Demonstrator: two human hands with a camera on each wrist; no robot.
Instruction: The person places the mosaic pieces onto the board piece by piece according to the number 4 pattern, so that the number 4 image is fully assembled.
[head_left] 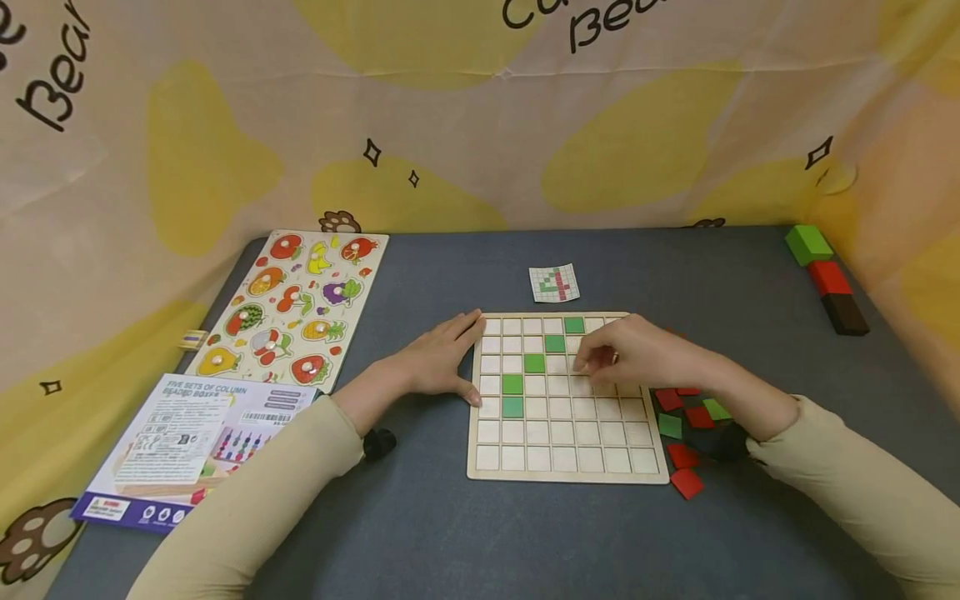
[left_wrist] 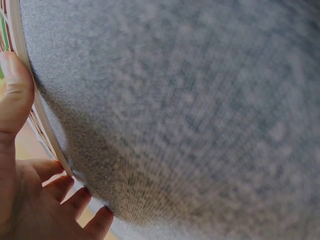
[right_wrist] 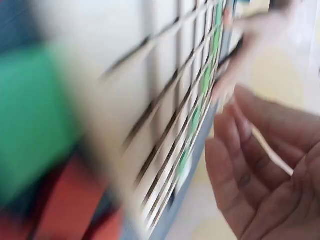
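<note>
Two hands on grid board [head_left: 566, 398]: left hand [head_left: 438, 360] flat, fingers straight vs its left edge; right hand [head_left: 626, 354] fingers bunched over upper cells, contents hidden.

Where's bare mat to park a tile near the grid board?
Free: the grey mat in front of the grid board, and the stretch between the pattern card and the stacked blocks. Crowded: the board's right edge, where loose tiles lie under the right hand.

A grey table [head_left: 420, 533] stands against a cream cloth backdrop [head_left: 465, 125] printed with yellow shapes, small black stars and lettering. The cloth wraps round the table's back and both sides.
</note>
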